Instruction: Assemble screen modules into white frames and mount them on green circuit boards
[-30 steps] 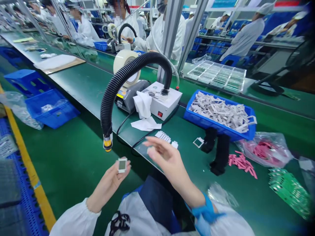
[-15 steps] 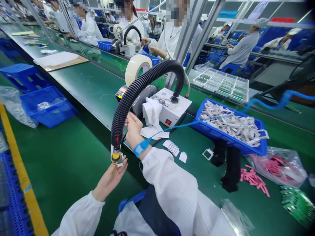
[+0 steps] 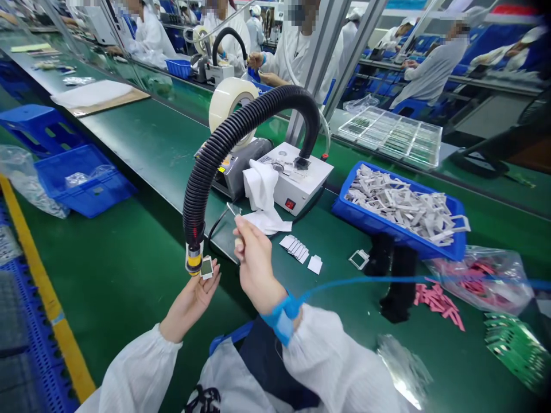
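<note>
A small white-framed screen lies in the fingers of my left hand, right beside the yellow-banded nozzle of a black corrugated hose. My right hand, with a blue wrist strap, is closed over the bench edge. A thin pale piece sticks out from its fingertips, too small for me to name. Just beyond, a white cloth hangs against a white box with a red switch. Several white cards lie in an overlapping row to the right.
Behind the hose stands a tape dispenser with a large tape roll. At right are a blue bin of white frames, a single white frame, pink strips and green circuit boards. Co-workers sit across the bench.
My right hand has drawn back towards me and right from beside the cloth, and a thin pale piece now shows at its fingertips. My left hand stays by the nozzle; the screen now shows more fully.
</note>
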A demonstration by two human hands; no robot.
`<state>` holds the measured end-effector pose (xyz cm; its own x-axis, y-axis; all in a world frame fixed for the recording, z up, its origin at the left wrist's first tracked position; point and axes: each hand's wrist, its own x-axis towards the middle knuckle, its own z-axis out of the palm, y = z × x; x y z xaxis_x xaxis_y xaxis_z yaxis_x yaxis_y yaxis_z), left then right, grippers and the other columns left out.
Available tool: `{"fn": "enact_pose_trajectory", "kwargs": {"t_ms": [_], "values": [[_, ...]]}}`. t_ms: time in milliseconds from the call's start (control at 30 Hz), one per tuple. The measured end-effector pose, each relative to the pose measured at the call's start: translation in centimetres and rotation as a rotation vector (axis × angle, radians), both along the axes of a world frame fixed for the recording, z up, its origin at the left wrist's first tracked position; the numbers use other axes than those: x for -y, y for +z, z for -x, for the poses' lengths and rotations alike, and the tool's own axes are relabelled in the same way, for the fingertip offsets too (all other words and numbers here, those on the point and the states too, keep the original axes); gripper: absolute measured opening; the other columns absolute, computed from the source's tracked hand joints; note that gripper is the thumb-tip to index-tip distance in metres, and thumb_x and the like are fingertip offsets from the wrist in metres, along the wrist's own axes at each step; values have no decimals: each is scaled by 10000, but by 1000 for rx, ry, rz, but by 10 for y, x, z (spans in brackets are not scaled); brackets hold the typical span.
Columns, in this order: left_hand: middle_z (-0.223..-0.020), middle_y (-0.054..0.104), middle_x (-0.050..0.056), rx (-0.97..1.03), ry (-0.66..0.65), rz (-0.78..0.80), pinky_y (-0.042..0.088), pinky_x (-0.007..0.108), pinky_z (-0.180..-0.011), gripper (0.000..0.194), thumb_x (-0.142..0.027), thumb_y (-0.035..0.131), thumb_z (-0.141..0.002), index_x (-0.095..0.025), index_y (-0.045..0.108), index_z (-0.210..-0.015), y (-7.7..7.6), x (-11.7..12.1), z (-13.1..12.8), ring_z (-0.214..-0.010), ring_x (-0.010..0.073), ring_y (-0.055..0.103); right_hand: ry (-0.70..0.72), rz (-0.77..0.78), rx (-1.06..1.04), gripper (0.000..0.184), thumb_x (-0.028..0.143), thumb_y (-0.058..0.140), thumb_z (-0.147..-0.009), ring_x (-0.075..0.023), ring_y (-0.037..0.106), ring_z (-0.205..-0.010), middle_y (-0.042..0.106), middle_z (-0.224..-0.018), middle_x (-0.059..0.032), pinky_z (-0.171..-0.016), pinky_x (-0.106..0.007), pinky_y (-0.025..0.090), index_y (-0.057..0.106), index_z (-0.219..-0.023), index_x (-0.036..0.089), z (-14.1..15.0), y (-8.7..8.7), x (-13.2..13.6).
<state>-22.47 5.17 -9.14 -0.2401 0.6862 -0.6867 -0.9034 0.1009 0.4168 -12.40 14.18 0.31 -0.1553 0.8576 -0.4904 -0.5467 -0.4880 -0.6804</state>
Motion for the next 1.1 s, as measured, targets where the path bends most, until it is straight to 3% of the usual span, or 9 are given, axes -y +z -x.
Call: {"fn": "enact_pose_trajectory", "kwargs": {"t_ms": [167,267,367,567,800,1100], "values": [[-895,749,95,22,-100,41,583,279,-756,305,-108,400,-927,-113,557,-1189,25,11,-47,-792,172,718,-29,-38,23,374,417,764,-571,12,317,-438,455,-588,55,-395,-128,229,579,-728,132,-66,11,53],[-884,749,106,85,-222,60,582,294,-766,206,-91,460,-899,-101,636,-1005,47,22,-85,-788,185,718,-116,-230,193,309,412,738,-636,-12,360,-486,426,-578,41,-454,-138,322,583,-669,147,-108,13,78],[-874,751,92,209,-332,30,568,280,-797,178,-135,490,-897,-119,667,-913,70,31,-123,-795,171,717,-218,-357,379,284,378,727,-661,-53,467,-613,507,-706,-8,-549,-171,406,573,-596,149,-147,9,97],[-929,749,82,377,-534,-83,543,243,-836,164,-213,565,-869,-141,703,-923,103,40,-186,-845,150,708,-383,-288,544,259,393,761,-627,-141,562,-891,580,-971,-56,-731,-247,462,623,-604,175,-208,1,128],[-984,739,29,332,-674,-261,502,190,-876,193,-268,578,-866,-181,707,-980,110,45,-225,-908,104,678,-294,-269,566,226,376,755,-643,-191,579,-959,584,-1003,-68,-737,-288,507,646,-593,184,-241,4,150],[-976,731,13,247,-699,-265,481,172,-869,218,-313,562,-871,-199,710,-984,110,49,-237,-908,87,659,-227,-297,589,139,337,733,-680,-160,585,-1017,600,-1044,-39,-812,-246,506,675,-639,218,-251,0,156]]}}
